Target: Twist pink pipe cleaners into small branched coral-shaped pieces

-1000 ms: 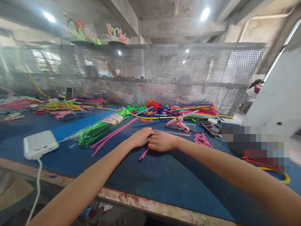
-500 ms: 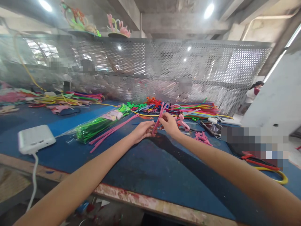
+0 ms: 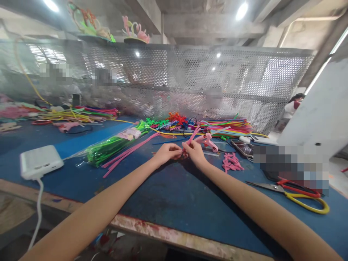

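Several short pink pipe cleaners (image 3: 195,133) stick up at a slant from my right hand (image 3: 196,152), which pinches them near their lower part. My left hand (image 3: 167,153) is closed at their lower end, its fingertips meeting those of the right; the fingers hide the grip itself. Just behind the right hand lies a pink glue gun (image 3: 208,142). To its right is a small pile of bent pink pieces (image 3: 231,162). Long pink pipe cleaners (image 3: 130,154) lie on the blue tabletop (image 3: 174,203) left of my hands.
A clear bag of green pipe cleaners (image 3: 114,146) and a white power box (image 3: 41,162) are on the left. Scissors (image 3: 304,203) and a phone (image 3: 243,148) lie right. Behind are coloured pipe cleaners (image 3: 231,126), red twisted pieces (image 3: 177,117) and a perforated metal screen (image 3: 190,79).
My hands have drawn together, the left closing its fingers and the right moving slightly lower. The pink pipe cleaners now lean further right. My right forearm has shifted, uncovering the scissors.
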{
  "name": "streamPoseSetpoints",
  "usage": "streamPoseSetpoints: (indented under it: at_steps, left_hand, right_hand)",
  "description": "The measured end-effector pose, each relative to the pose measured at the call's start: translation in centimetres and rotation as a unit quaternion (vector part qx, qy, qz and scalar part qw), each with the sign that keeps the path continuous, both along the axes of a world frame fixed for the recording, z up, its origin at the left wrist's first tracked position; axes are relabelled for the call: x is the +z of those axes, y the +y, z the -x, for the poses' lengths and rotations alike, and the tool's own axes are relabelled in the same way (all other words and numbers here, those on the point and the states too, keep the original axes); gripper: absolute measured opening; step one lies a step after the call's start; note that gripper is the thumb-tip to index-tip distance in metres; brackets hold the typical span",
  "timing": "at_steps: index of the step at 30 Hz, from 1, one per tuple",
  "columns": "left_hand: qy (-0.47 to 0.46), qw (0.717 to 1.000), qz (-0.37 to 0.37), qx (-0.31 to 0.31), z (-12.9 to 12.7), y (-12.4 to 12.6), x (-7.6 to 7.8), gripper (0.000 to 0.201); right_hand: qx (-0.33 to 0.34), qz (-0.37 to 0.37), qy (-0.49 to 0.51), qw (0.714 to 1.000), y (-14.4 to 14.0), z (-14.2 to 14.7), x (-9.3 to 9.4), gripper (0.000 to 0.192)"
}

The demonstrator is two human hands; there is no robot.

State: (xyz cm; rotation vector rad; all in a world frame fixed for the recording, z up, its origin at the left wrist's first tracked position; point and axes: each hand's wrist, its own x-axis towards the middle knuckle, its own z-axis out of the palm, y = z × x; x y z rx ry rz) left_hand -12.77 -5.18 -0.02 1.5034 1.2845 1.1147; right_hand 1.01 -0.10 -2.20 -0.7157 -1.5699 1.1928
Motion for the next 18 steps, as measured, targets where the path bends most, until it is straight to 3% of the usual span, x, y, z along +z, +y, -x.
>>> streamPoseSetpoints:
  at_steps: [3,10,18]
  left_hand:
    - [0.066,0.997,-0.019,-0.023,-0.6,-0.1,-0.2,0.019]
    - [-0.081,0.995,0.051,-0.004,-1.8,-0.6,-0.4,0.025]
    - [-0.068,0.996,0.049,-0.043,-2.0,-1.1,0.3,0.017]
  right_hand:
    - [-0.007,-0.023,-0.026,0.999,-0.2,-0.6,-0.7,0.028]
    - [-0.026,-0.023,-0.016,0.999,-0.8,-0.7,-0.6,0.025]
    - [-0.064,-0.040,-0.006,0.997,-1.0,-0.7,-1.0,0.029]
